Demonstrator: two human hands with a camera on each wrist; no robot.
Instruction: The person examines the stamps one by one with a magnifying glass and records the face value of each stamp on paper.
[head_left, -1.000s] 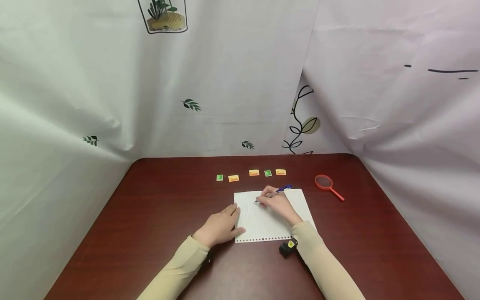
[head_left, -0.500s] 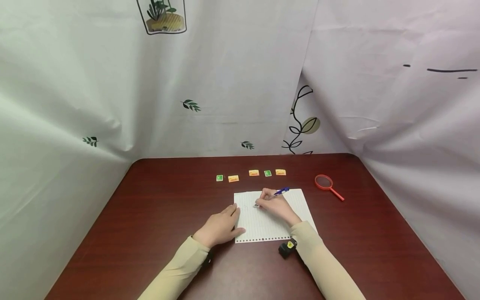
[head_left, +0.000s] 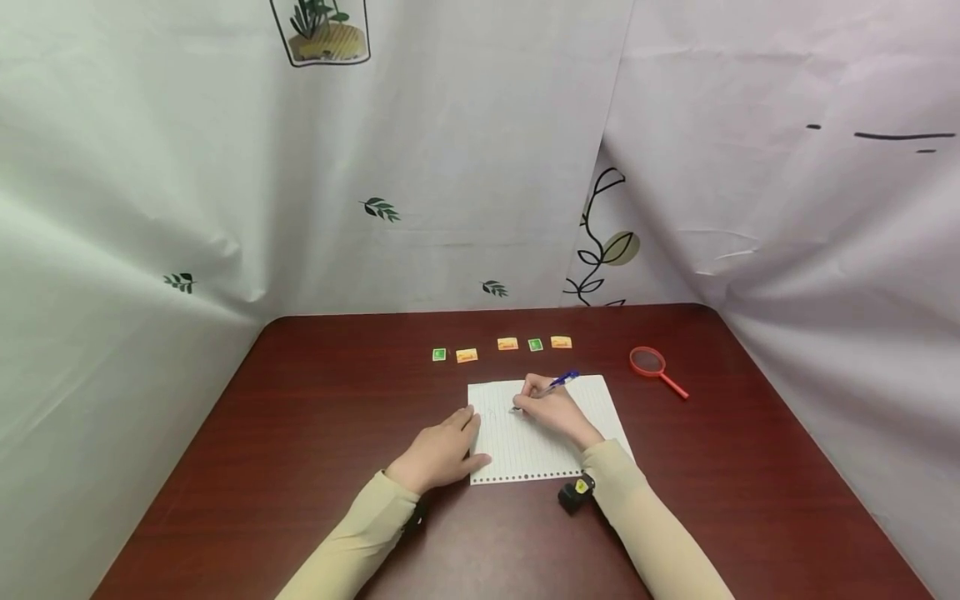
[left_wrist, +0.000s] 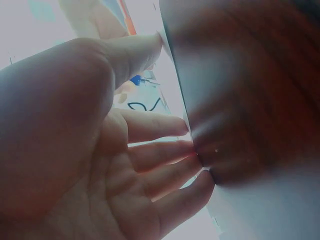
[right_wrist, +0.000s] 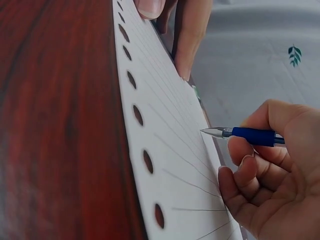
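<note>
Blue pen (right_wrist: 254, 136) in right hand (head_left: 553, 410), fingers (right_wrist: 246, 174) curled — left hand (head_left: 437, 451), fingers straight, partly on lined paper (head_left: 517, 454)

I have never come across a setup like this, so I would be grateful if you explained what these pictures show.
There is no robot here, only a person's two bare hands. The wide picture comes from a camera worn on the head, looking forward and down; each close-up comes from a camera on one wrist. On the reddish-brown table lies a lined sheet of paper, its row of holes toward the person. Beyond it lie two small green pieces and three orange pieces, with a red magnifying glass off to the right. The left hand rests at the sheet's left edge, while the right hand holds a blue pen with its tip toward the paper.
</note>
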